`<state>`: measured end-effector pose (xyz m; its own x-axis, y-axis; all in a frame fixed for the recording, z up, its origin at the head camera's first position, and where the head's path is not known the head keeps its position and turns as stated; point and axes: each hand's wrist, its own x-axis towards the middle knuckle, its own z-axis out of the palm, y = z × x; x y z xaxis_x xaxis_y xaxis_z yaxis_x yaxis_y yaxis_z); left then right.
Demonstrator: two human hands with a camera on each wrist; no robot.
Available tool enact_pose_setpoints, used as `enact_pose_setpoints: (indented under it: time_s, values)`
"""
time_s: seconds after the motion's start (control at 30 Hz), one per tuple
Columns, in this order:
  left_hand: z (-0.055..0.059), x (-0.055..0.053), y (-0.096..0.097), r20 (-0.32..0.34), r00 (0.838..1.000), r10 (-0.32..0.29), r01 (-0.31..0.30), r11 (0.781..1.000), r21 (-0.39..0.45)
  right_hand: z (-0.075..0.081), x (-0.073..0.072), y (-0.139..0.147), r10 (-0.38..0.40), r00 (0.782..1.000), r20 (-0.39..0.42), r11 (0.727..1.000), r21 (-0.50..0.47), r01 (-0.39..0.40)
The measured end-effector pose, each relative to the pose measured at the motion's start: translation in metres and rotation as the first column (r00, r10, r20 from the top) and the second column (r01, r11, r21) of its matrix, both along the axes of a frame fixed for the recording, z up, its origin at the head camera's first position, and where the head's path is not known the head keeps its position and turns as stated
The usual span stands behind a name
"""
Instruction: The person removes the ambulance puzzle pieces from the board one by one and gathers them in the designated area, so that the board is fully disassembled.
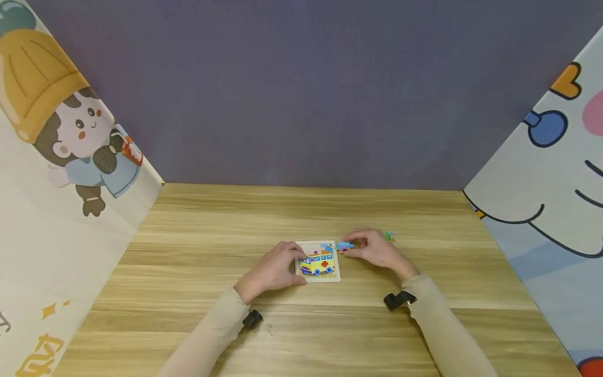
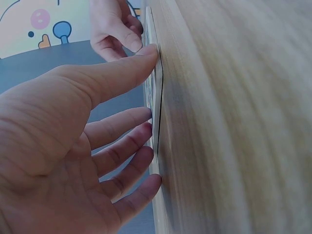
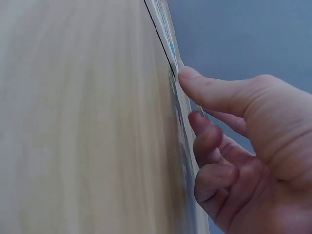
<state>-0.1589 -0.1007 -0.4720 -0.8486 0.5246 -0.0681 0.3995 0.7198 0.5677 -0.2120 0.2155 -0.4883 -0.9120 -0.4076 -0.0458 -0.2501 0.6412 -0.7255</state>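
A small square jigsaw puzzle in a white-edged tray (image 1: 325, 279) lies flat on the table, showing a yellow ambulance. My left hand (image 1: 273, 268) rests at the tray's left side, thumb by its near corner and fingertips on its left part. In the left wrist view, the fingers of that hand (image 2: 73, 131) are spread and loosely bent against the tray edge (image 2: 158, 92). Just off the tray's upper right corner, my right hand (image 1: 374, 248) pinches a blue puzzle piece (image 1: 345, 245) between thumb and fingers. The right wrist view shows this piece only edge-on, mostly hidden.
Behind the right hand lies a green puzzle piece (image 1: 389, 236), partly covered by it. The wooden table (image 1: 226, 209) ends at a dark grey panel (image 1: 301, 94). Printed cartoon walls stand at left and right. Each wrist bears a black camera (image 1: 399, 300).
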Motion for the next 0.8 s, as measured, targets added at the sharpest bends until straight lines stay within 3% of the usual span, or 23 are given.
enact_pose_setpoints:
  time_s: [0.33,0.8]
  values:
    - [0.0,0.0,-0.001,0.005,1.0,0.0,0.0,1.0,0.001,-0.001,0.0,0.017,-0.025,0.998,-0.062,1.0,0.017,0.026]
    - [-0.003,-0.001,-0.001,0.01,1.0,0.003,-0.003,1.0,-0.008,0.003,-0.003,0.046,-0.105,0.993,-0.057,0.994,0.029,0.106]
